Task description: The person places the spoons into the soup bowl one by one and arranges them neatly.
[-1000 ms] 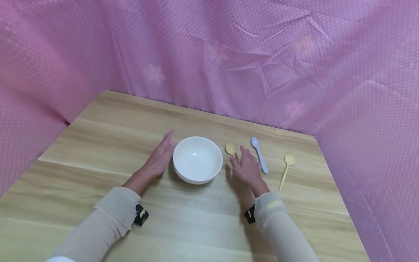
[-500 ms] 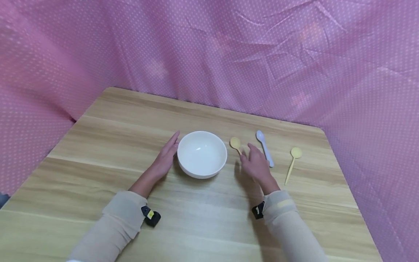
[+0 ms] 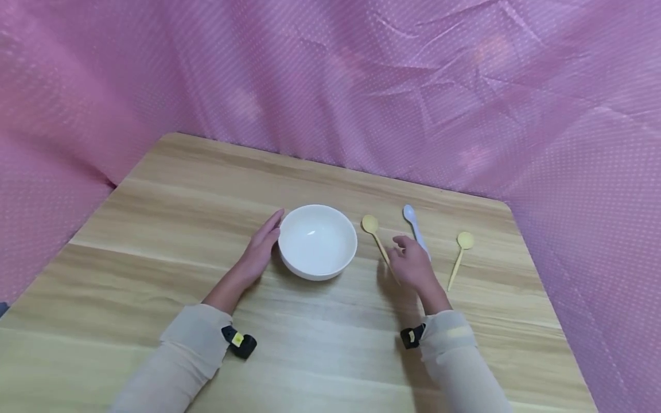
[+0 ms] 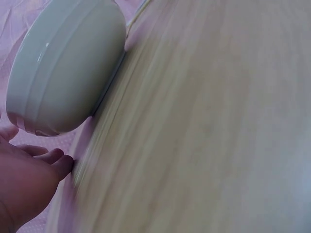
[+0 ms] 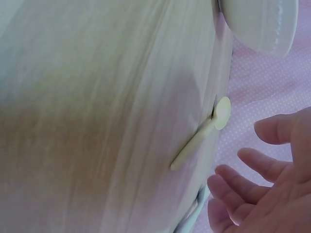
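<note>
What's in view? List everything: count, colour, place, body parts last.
Wood-grain table: 1, light brown, across the lower view.
Round bowl: 1, white, mid-table.
Round-headed spoons: 2, yellow, one right of the bowl, the other farthest right.
Oval-headed spoon: 1, lilac, between those two.
Dotted cloth: count unclear, pink, around the table.
Cut-off thing: 1, dark blue, left picture edge.
Wrist cameras: 2, black, one per wrist.
Sleeves: 2, beige, on both arms.
Left hand: 1, bare, beside the bowl.
Right hand: 1, bare, near the spoon handles.
</note>
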Demonstrator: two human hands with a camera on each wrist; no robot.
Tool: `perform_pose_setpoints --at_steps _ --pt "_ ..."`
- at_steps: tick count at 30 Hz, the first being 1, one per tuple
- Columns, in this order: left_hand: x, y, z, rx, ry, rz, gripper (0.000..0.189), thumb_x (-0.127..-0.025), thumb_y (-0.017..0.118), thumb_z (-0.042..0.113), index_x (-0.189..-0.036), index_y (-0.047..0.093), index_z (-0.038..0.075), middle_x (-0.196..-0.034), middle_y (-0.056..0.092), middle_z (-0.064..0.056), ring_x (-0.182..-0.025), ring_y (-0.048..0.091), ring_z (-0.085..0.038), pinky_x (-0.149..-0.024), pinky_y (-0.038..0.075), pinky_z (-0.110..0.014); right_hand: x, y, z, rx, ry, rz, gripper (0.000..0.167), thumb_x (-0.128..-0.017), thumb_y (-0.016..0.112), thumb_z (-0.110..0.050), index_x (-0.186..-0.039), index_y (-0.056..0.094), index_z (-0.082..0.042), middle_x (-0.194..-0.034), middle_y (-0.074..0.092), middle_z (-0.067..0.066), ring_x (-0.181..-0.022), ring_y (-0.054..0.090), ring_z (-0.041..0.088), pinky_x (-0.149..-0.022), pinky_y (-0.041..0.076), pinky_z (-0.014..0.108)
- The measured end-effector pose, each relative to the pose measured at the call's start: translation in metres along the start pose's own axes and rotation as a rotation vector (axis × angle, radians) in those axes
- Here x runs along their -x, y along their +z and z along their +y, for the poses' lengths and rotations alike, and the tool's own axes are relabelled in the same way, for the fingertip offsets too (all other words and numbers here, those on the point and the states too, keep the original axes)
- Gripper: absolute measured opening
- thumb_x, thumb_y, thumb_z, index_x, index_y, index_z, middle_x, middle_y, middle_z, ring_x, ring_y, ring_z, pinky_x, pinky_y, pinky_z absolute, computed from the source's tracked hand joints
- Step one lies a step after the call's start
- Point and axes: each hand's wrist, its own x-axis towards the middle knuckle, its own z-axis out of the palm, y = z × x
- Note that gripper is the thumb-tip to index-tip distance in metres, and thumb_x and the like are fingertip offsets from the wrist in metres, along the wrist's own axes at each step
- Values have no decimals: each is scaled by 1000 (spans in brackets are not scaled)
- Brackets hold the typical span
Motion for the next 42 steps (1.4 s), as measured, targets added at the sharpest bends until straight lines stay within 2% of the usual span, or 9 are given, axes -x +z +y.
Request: perform_pose_setpoints --at_steps 6,14,20,29,35,42 --pt "-4 3 -4 69 30 4 48 -102 28 19 -150 26 16 -156 23 -1 -144 15 -16 -119 11 -38 2 -4 3 19 -8 -5 39 -93 50 -20 -122 55 4 -116 59 25 -109 58 37 -92 48 48" --pt "-2 0 -4 75 34 19 47 -101 32 15 -149 29 15 -155 26 -4 -143 19 -18 -118 15 -38 4 -2 10 95 4 -14 30 -89 54 -15 -111 62 3 -99 65 17 -93 61 29 -82 50 41" --pt "-3 -2 -2 88 36 8 48 -100 37 12 -147 32 14 -154 26 -6 -142 22 -17 -117 19 -35 7 -1 13 132 24 -42 19 -87 58 -14 -98 67 -1 -87 66 11 -79 58 23 -68 48 32" --pt "-3 -4 -5 90 40 -3 48 -99 40 10 -146 34 14 -153 28 -7 -142 23 -19 -116 20 -36 11 2 17 157 78 -109 14 -86 61 -15 -91 67 -4 -85 64 8 -77 56 20 -65 46 29" --pt "-3 -6 -7 101 51 -3 48 -99 41 10 -146 34 13 -153 28 -8 -141 25 -19 -116 21 -36 10 5 17 178 59 -106 14 -85 60 -16 -85 68 -4 -81 65 7 -73 56 19 -60 44 27" --pt "-2 -5 -7 120 23 -12 49 -98 41 10 -146 34 15 -154 28 -6 -141 24 -18 -116 21 -36 10 7 20 190 61 -129 15 -85 59 -15 -84 68 -3 -78 63 6 -70 55 19 -57 44 27"
